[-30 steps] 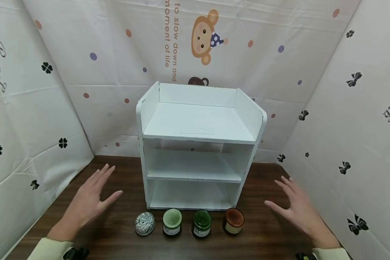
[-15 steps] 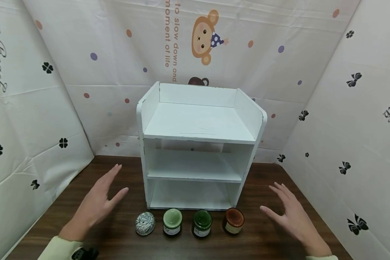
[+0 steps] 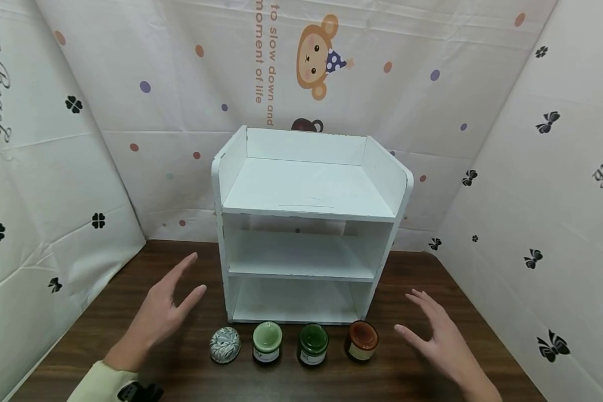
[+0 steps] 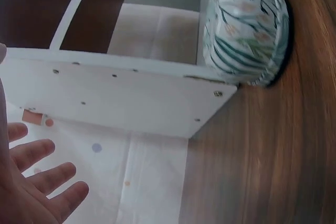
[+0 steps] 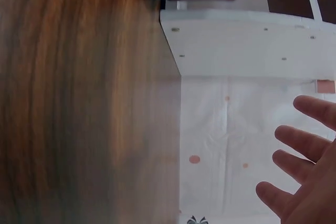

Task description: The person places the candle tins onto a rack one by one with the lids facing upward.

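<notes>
My left hand (image 3: 159,312) hovers over the table left of the shelf, fingers extended, thumb apart, holding nothing. Nearest to it is a round patterned jar (image 3: 225,345) with grey-green leaf-like markings, large in the left wrist view (image 4: 247,32). On the other side, my right hand (image 3: 442,338) is likewise held in the air with spread fingers and nothing in it. The amber jar (image 3: 362,340) with a cream label stands closest to that hand. Between these two are a light green jar (image 3: 267,341) and a dark green jar (image 3: 312,344), both with white labels.
A white wooden shelf unit (image 3: 309,215) with a top tray and two lower compartments stands right behind the row of jars. The dark wooden table (image 3: 201,382) is enclosed by printed white cloth (image 3: 171,67) at the back and both sides.
Both hands have moved inward toward the row of jars, the left one to the right and the right one to the left and slightly down. Shelf and jars have stayed put.
</notes>
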### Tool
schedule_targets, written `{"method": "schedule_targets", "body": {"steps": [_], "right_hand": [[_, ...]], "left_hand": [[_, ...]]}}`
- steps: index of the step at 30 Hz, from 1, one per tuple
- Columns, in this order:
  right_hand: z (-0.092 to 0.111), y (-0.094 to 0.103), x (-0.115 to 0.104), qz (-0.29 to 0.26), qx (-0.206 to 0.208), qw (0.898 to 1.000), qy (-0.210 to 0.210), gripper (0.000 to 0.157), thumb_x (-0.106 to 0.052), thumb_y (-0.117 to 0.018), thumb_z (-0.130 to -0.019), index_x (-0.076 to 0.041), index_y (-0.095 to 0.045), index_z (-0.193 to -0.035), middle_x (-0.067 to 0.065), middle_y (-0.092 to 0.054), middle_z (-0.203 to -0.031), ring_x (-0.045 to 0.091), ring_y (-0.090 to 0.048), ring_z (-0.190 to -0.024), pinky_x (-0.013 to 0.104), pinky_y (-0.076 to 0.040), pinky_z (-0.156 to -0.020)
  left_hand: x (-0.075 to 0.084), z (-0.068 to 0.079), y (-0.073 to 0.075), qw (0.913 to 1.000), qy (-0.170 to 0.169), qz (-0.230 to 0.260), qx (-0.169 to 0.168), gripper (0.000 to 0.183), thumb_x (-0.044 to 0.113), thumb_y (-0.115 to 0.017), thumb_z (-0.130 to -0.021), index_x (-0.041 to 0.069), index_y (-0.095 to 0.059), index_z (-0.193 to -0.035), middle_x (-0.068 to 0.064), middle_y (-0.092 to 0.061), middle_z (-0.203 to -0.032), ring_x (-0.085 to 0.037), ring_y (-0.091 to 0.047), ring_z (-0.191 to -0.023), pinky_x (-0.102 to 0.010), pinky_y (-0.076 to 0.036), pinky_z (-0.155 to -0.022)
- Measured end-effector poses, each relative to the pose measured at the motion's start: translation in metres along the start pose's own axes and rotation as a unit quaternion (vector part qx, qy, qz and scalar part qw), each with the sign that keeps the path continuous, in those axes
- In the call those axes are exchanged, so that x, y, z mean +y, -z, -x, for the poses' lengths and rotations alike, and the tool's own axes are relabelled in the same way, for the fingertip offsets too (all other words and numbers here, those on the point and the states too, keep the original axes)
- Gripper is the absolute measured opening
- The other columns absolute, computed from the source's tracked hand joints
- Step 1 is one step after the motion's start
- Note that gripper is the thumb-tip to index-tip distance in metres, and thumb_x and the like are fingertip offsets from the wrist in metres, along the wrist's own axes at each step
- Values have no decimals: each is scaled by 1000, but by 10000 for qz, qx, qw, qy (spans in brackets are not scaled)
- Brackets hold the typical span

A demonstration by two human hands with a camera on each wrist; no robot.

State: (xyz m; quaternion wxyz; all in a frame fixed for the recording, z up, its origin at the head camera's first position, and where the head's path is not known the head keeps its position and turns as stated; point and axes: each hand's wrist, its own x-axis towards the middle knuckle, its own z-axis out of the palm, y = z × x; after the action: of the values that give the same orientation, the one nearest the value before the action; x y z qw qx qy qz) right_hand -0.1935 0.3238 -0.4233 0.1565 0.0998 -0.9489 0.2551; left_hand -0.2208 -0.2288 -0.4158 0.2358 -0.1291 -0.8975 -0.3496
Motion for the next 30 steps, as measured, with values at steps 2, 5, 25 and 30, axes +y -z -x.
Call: {"method": "schedule_targets", "body": {"steps": [2, 5, 25, 30], "right_hand": [[1, -3, -2, -12, -12, 10000, 28, 72, -51, -73, -91, -20, -47, -151, 14, -38, -162, 47, -33, -148, 76, -35, -102], [4, -9, -6, -33, -16, 10000, 88, 72, -50, -75, -91, -20, -48, -150, 14, -39, -161, 47, -35, -147, 76, -36, -101], [10, -40, -24, -526, 448, 9969, 384, 70, -43, -87, -80, -29, -55, -141, 0, -57, -147, 26, -53, -135, 58, -47, -101], [10, -45, -29, -580, 458, 9967, 330, 68, -43, -88, -79, -32, -57, -139, -6, -59, -144, 18, -54, -133, 28, -45, -104]], "left_hand": [[3, -1, -2, 10000, 35, 65, 25, 69, 36, -65, -101, 20, -34, -161, -16, -45, -159, -44, -48, -139, -67, -40, -106], [8, -2, -5, 9998, 74, 145, 73, 65, 37, -64, -102, 17, -38, -159, -15, -47, -158, -42, -52, -135, -66, -42, -105], [18, -24, -12, 9889, 620, 1350, -67, 54, 40, -60, -104, 15, -49, -151, -12, -57, -149, -32, -60, -131, -7, -44, -96], [20, -30, -15, 9856, 646, 1562, -83, 54, 40, -64, -102, 16, -52, -148, -12, -59, -147, -30, -59, -132, -28, -52, -104]]}}
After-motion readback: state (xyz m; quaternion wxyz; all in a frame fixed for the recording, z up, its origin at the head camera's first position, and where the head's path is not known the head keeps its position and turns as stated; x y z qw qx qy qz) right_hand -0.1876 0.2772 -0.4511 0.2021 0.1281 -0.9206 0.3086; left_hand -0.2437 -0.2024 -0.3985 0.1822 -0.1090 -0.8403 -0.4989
